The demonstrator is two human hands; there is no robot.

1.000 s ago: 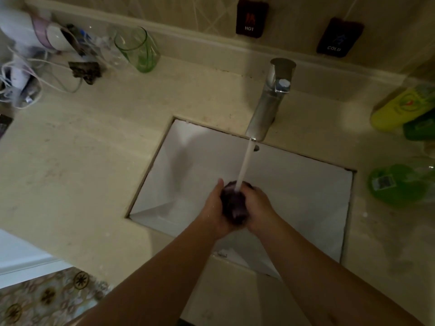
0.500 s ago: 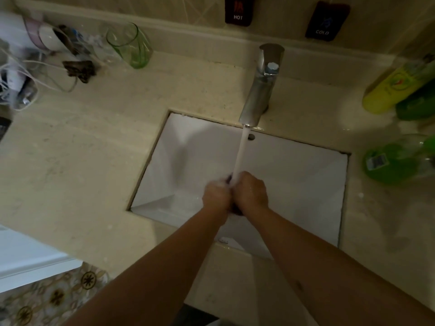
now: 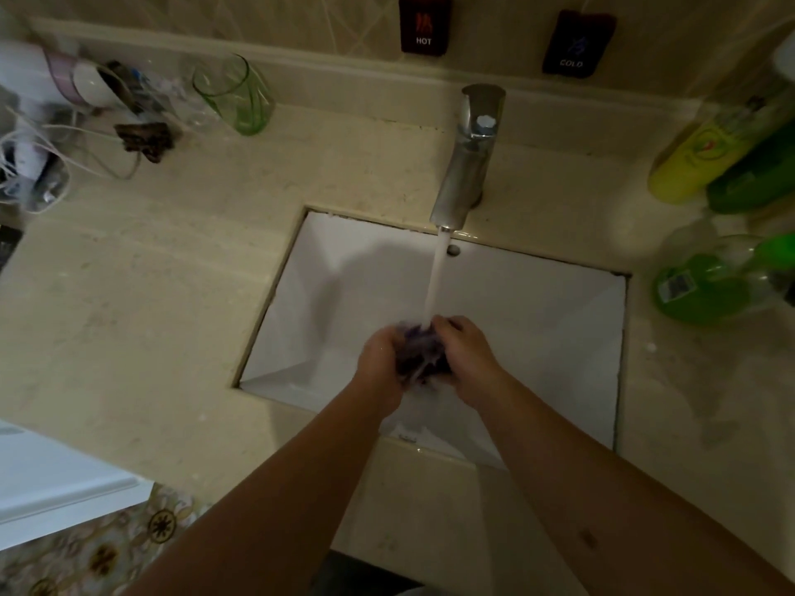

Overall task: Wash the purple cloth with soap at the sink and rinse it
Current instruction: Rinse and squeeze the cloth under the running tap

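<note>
Far to the left of the fingers, at the back corner of the beige countertop [image 3: 142,303], lies a white hair dryer [image 3: 41,77] among loose white cables [image 3: 81,161], with a dark hair clip [image 3: 146,139] beside them. A green drinking glass [image 3: 234,98] stands further along, still well left of and beyond the hands.

The left hand [image 3: 380,365] is curled around the left side of the purple cloth [image 3: 419,352], gripping it. The cloth is bunched into a wad between the two palms, held over the white rectangular sink [image 3: 537,320]. Directly beyond the fingers, the chrome faucet [image 3: 466,161] pours a stream of water [image 3: 436,279] that lands on top of the cloth, right at the fingertips. On the wall above it are a HOT button [image 3: 425,23] and a COLD button [image 3: 576,43].

The right hand [image 3: 466,359] clasps the right side of the cloth, fingers folded over its top edge.

Well right of the fingers, a yellow bottle [image 3: 697,159] and a dark green bottle [image 3: 757,178] stand by the wall, and nearer, a clear bottle of green liquid [image 3: 710,281] sits just beside the sink's right edge.
</note>
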